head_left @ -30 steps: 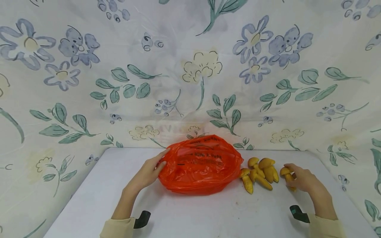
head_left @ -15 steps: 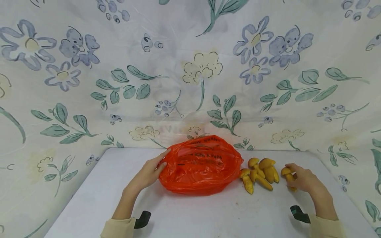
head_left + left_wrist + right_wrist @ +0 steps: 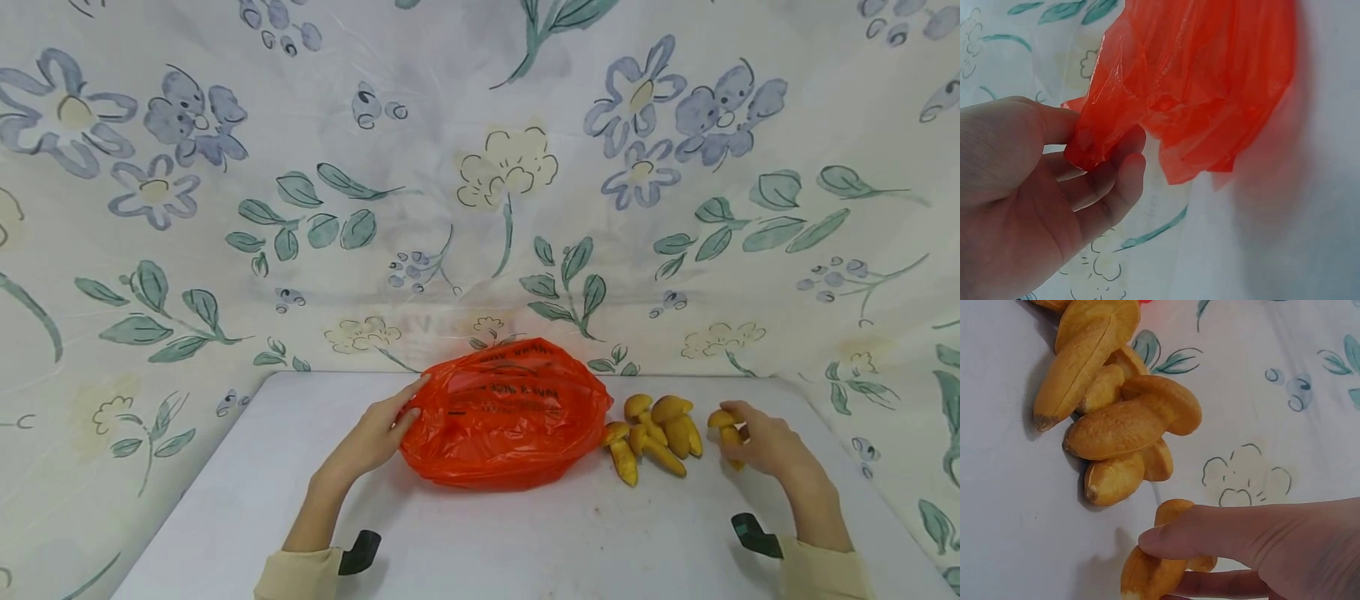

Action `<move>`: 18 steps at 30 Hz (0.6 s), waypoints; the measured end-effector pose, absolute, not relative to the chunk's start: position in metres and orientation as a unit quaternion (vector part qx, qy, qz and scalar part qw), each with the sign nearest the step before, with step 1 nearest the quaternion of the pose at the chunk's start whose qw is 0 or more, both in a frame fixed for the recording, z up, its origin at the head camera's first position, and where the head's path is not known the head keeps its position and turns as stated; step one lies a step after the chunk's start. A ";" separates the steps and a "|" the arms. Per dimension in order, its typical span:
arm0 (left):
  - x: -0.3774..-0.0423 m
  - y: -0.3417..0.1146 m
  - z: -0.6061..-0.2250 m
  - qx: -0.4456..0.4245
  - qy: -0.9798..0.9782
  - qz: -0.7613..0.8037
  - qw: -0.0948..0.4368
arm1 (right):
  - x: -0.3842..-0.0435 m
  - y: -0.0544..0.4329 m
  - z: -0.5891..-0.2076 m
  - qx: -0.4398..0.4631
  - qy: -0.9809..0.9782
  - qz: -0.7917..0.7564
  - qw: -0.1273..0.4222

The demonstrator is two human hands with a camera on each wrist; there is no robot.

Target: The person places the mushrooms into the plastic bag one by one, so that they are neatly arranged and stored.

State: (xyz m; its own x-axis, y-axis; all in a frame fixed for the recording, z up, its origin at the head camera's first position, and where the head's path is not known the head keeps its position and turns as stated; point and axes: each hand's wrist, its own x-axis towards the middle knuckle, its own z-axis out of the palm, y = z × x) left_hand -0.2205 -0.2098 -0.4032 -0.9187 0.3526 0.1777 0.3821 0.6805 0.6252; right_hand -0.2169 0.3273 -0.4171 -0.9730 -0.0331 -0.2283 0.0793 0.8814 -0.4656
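Observation:
A red plastic bag [image 3: 502, 425] with dark print lies bulged on the white table. My left hand [image 3: 378, 432] pinches its left edge between thumb and fingers; in the left wrist view the bag's thin film [image 3: 1107, 119] passes between them. On the right, my right hand [image 3: 768, 442] holds a yellow-brown mushroom [image 3: 726, 429] by its stem, cap pointing away. The right wrist view shows the thumb laid across this mushroom [image 3: 1154, 572]; the other fingers are partly hidden beneath. Several similar mushrooms [image 3: 678, 427] lie heaped between the bag and my right hand.
The white table [image 3: 525, 542] ends at a floral cloth [image 3: 420, 192] hanging behind it and around the sides. Small dark specks dot the tabletop near the front. A dark strap piece [image 3: 362, 552] sticks out at the left sleeve, another [image 3: 756, 535] at the right.
My right hand has risen slightly with the mushroom, which stands a little farther back and more upright. The left hand and the bag have stayed put.

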 end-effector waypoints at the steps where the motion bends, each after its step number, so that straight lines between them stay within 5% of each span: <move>1: -0.221 -0.210 -0.403 -0.200 -0.916 -0.346 0.021 | -0.217 0.327 -0.417 0.012 0.963 -0.244 0.113; 18: -0.220 -0.211 -0.404 -0.201 -0.916 -0.346 0.020 | -0.215 0.320 -0.406 0.025 0.970 -0.233 0.068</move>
State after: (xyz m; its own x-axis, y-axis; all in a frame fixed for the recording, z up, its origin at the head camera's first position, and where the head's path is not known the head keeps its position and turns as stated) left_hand -0.2205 -0.2108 -0.4041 -0.9185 0.3540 0.1763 0.3821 0.6796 0.6263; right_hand -0.2153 0.3196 -0.4062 -0.9896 0.0179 -0.1430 0.0808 0.8905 -0.4478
